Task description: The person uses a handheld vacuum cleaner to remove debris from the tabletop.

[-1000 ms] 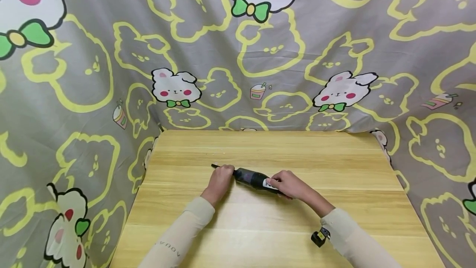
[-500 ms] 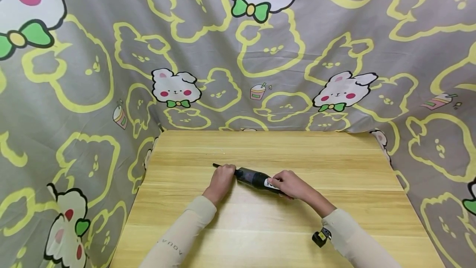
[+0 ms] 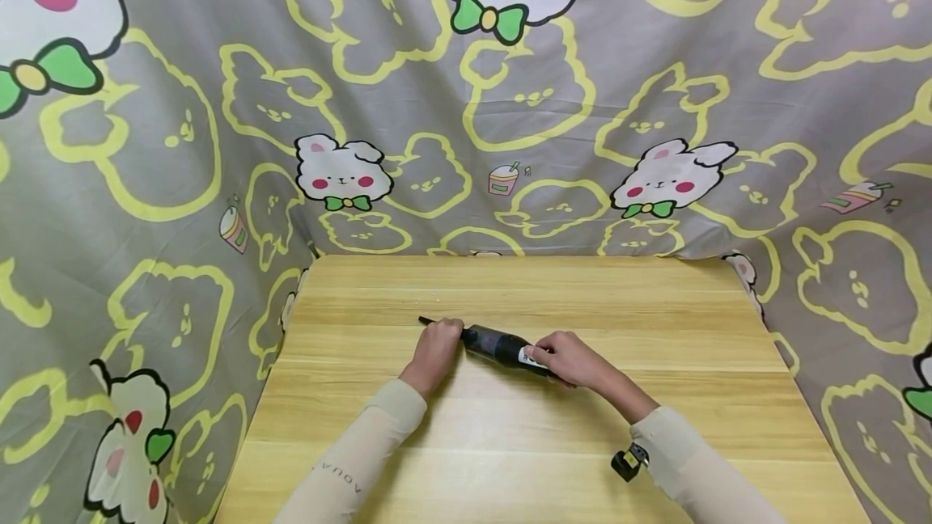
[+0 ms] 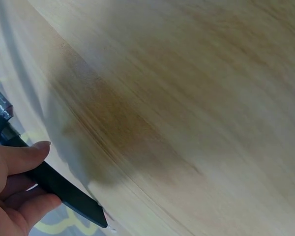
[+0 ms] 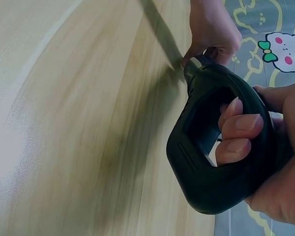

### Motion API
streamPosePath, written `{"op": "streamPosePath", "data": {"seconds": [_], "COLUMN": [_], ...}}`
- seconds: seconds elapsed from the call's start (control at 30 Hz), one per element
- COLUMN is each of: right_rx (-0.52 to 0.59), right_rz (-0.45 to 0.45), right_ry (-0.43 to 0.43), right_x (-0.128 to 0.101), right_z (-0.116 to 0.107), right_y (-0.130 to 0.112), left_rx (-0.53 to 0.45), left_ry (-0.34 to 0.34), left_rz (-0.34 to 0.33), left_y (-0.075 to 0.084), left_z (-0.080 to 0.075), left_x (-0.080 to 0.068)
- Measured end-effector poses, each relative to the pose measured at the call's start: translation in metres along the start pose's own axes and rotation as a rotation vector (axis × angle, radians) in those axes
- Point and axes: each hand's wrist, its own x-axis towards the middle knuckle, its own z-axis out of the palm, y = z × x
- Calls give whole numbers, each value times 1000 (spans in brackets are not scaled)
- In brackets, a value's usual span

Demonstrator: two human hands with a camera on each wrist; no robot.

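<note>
**Both hands on the saw**

I am holding a black saw (image 3: pixel 501 348) low over the table (image 3: pixel 655 306), near its middle, lying crosswise in front of me. My right hand (image 3: pixel 566 360) is wrapping its fingers (image 5: pixel 238 129) through the loop handle (image 5: pixel 206 162) (two nails are showing in the opening). My left hand (image 3: pixel 435 348) is curling around the thin dark blade (image 4: pixel 64 189), thumb on top, with the blade's tip poking out past my knuckles.

head high; wrists close, sharing table (image 3: pixel 553 289).
</note>
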Motion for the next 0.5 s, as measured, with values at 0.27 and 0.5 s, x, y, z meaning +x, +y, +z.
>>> {"op": "streamPosePath", "data": {"seconds": [0.27,0.5], "right_rx": [14,13], "right_rz": [1,10], "right_ry": [13,21], "right_x": [1,2], "right_z": [0,0], "right_y": [2,3], "left_rx": [-3,-4], "left_ry": [-8,-2], "left_rz": [-3,7], "left_y": [0,0], "left_z": [2,2], "left_x": [3,5]}}
